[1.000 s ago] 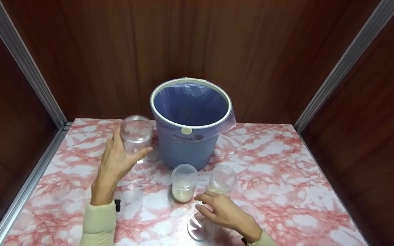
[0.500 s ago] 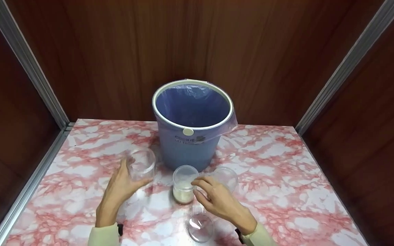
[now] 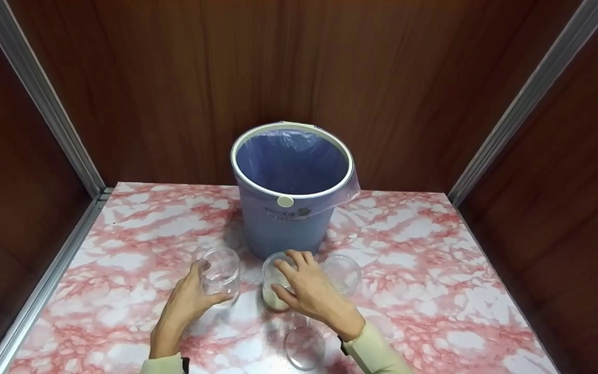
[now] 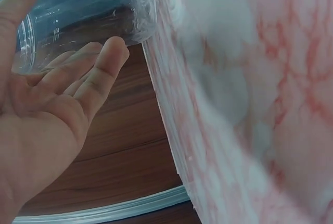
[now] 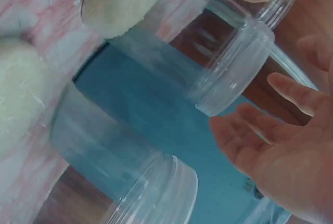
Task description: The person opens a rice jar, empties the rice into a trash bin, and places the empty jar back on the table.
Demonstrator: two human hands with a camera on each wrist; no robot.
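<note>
My left hand [image 3: 187, 298] holds a clear plastic jar [image 3: 220, 275] by its side, low over the table left of centre. In the left wrist view, the jar [image 4: 83, 10] lies between thumb and fingers, its base right at the tabletop. My right hand [image 3: 312, 291] reaches over a lidded clear jar [image 3: 272, 295] in the middle, fingers loosely spread. White grains [image 5: 125, 0] fill that jar's bottom. In the right wrist view, the fingertips are close to its translucent lid [image 5: 237, 67]. A second jar with white grains [image 3: 344, 272] stands to the right, partly hidden behind the hand.
A blue bin [image 3: 288, 234] with a white rim and a plastic liner stands behind the jars. Near the front lies a clear round lid [image 3: 304, 349] on the pink-and-white marbled table [image 3: 423, 291]. Dark wood panels [image 3: 174, 93] enclose the back and sides.
My left hand has brought the clear jar down and toward me, from beside the bin to the table. My right hand has moved left from the right jar to over the middle jar.
</note>
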